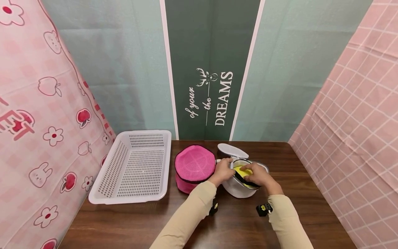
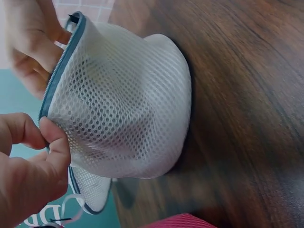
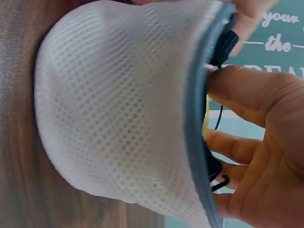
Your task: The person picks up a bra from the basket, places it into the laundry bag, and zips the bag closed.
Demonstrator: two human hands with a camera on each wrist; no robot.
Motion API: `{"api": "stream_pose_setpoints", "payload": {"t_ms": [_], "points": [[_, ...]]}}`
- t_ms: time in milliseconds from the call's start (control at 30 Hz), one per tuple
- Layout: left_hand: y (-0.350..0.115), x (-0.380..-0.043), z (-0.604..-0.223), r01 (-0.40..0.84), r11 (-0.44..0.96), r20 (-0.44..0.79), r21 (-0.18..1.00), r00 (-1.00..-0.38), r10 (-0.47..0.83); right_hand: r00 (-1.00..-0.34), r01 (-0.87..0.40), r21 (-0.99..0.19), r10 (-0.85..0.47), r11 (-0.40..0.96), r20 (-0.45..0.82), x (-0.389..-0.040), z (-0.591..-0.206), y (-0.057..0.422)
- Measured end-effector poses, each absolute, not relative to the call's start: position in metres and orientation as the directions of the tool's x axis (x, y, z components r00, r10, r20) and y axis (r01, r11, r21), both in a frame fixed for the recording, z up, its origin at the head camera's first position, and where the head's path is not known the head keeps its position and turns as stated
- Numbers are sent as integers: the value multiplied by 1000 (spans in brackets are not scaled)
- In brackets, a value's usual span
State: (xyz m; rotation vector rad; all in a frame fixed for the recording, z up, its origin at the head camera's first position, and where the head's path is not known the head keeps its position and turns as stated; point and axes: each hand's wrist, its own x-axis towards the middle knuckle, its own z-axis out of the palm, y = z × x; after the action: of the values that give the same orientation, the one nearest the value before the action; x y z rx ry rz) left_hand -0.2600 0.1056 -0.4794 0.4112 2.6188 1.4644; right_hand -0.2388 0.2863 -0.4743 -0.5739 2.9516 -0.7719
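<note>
A white mesh laundry bag [image 1: 237,188] with a dark zipper edge [image 2: 59,71] stands on the table, its round lid [image 1: 232,151] folded back. My left hand [image 1: 224,170] pinches the bag's rim between thumb and finger. Over the mouth, my right hand [image 1: 259,175] has its fingers spread against a yellow-and-black cloth item [image 1: 240,172] inside. A thin black cord and a black cord lock [image 3: 225,47] show at the opening in the right wrist view. Much of the yellow-and-black item is hidden by the bag and the right hand.
Just left of the white bag stands a pink mesh bag [image 1: 195,164], its top closed. Farther left is a white perforated plastic basket [image 1: 166,166]. The wooden table [image 1: 230,224] is bounded by a green curtain behind and pink cloths at both sides.
</note>
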Motion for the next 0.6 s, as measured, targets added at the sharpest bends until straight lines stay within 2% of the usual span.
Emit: {"api": "stream_pose_setpoints", "payload": {"t_ms": [133,333,600], "points": [[108,-259,-473,146,453,1,880,-952,306,-932,-340,-450,-361,826,43,-243,-481,283],[108,-258,-467,147,409,16,901,-952,306,-941,-329,-333,-338,884,33,-244,-483,273],[105,-259,-459,50,224,-26,973,-947,321,-948,-283,-296,-312,912,-57,-243,-477,262]]}}
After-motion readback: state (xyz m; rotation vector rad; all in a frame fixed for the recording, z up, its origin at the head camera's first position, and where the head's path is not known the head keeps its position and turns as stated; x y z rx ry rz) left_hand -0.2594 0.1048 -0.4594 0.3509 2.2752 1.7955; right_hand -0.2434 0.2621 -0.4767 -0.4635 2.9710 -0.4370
